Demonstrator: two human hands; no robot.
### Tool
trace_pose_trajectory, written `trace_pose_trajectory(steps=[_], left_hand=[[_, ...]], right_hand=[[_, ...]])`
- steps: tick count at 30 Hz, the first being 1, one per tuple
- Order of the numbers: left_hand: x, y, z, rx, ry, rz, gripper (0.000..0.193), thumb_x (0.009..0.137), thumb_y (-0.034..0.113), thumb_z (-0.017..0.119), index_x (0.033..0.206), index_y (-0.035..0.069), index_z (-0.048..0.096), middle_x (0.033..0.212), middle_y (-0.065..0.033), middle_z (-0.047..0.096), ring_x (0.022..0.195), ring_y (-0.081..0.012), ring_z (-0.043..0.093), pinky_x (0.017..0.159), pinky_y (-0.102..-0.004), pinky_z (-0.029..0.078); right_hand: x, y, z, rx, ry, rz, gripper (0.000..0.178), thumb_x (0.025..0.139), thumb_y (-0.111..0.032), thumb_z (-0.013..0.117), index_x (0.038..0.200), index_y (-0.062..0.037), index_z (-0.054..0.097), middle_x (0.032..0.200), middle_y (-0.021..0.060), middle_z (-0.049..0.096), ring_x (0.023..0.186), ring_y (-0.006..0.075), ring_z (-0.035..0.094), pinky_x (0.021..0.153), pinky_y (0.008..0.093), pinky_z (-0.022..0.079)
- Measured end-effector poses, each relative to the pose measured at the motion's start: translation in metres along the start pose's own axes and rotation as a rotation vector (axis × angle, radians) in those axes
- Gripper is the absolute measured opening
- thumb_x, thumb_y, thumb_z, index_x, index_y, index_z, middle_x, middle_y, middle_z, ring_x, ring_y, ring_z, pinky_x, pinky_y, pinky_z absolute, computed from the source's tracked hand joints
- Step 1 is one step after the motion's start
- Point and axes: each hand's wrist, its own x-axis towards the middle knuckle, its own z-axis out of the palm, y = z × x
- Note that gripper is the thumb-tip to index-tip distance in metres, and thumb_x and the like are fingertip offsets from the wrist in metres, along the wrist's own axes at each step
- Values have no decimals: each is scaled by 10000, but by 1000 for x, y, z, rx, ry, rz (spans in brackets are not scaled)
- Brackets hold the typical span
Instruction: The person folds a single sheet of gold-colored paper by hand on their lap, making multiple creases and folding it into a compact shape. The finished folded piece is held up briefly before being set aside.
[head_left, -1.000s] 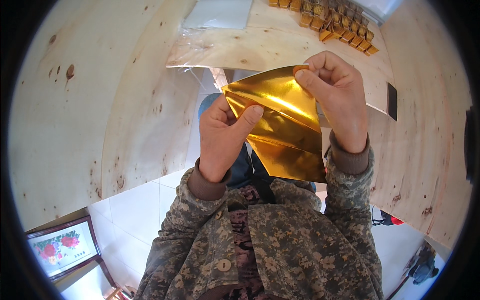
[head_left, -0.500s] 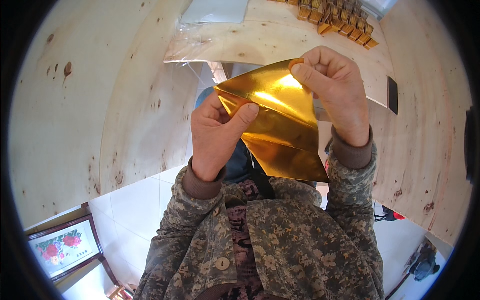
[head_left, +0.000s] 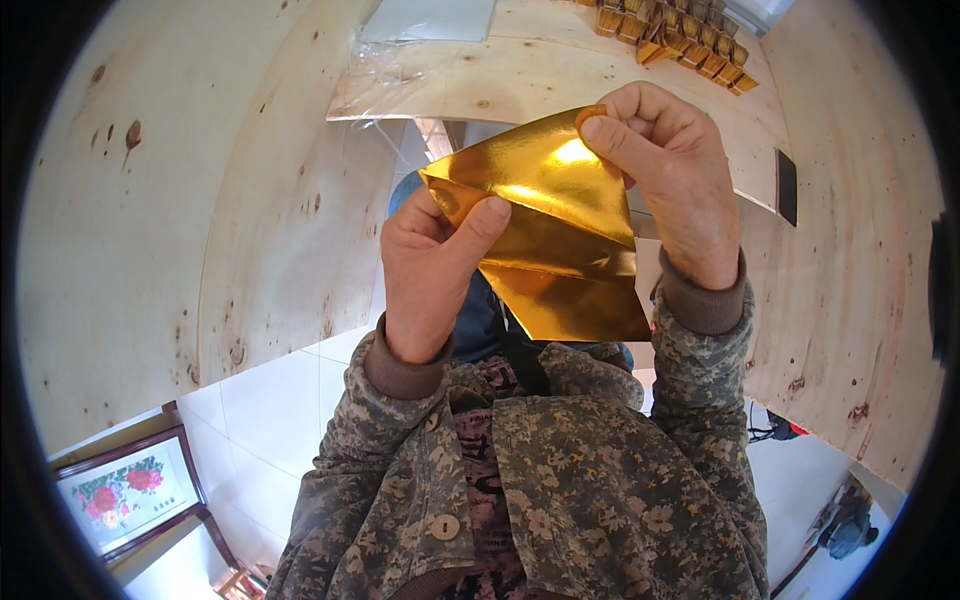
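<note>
A sheet of shiny gold foil paper (head_left: 560, 225) hangs between my two hands, in front of my body. Creases run across it, and its lower part slants down toward my jacket. My left hand (head_left: 432, 262) pinches the sheet's left corner, with the thumb on the near face and the fingers behind. At the top right corner, my right hand (head_left: 672, 170) grips the edge between thumb and bent forefinger. The far side of the sheet is hidden.
Pale wooden boards (head_left: 270, 180) surround me on the left, far side and right. Several folded gold paper pieces (head_left: 690, 42) stand in rows at the far right. Clear plastic film (head_left: 375, 75) lies beside a pale flat sheet (head_left: 430, 20). A framed flower picture (head_left: 128, 495) is at lower left.
The gold foil sheet's lower edge has swung up a little. Both hands keep their holds, and the right hand has risen slightly.
</note>
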Motion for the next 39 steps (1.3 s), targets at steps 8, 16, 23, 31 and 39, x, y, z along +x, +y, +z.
trace_pose_trajectory(steps=[8, 16, 23, 31, 39], left_hand=[[23, 16, -14, 832, 153, 581, 463, 825, 222, 815, 1201, 15, 642, 1106, -107, 680, 1000, -245, 635, 879, -362, 509], [29, 32, 1, 1013, -93, 524, 235, 875, 68, 752, 1092, -10, 706, 1006, -95, 728, 945, -170, 679, 847, -292, 530], [22, 35, 7, 551, -47, 193, 141, 911, 79, 731, 1015, -16, 731, 884, -57, 725, 814, -57, 635, 699, -214, 507], [27, 61, -27, 214, 59, 227, 126, 978, 104, 679, 1036, -6, 697, 873, 21, 668, 748, -42, 572, 692, -178, 469], [39, 48, -39, -81, 222, 37, 149, 1018, 199, 631, 1010, 57, 678, 955, 31, 659, 860, -56, 606, 761, -202, 508]], right_hand=[[3, 4, 2, -120, -106, -56, 85, 929, -46, 677, 877, 13, 644, 705, -31, 609, 627, 8, 504, 527, 201, 377], [4, -6, 18, -342, -260, -77, 52, 970, -36, 648, 937, -12, 615, 809, -22, 649, 727, 8, 563, 639, 167, 442], [-2, -9, 16, -314, -187, -75, 107, 969, -83, 657, 1043, -7, 648, 897, 21, 695, 827, 56, 631, 753, 194, 495], [-17, -4, -77, -247, 493, -249, 417, 1073, -353, 458, 1154, -4, 669, 1106, 105, 732, 1022, 180, 658, 957, 309, 466], [-18, 63, -70, 632, 44, -136, 792, 1005, -664, 374, 1410, 8, 489, 1404, 157, 559, 1313, 257, 513, 1116, 435, 368]])
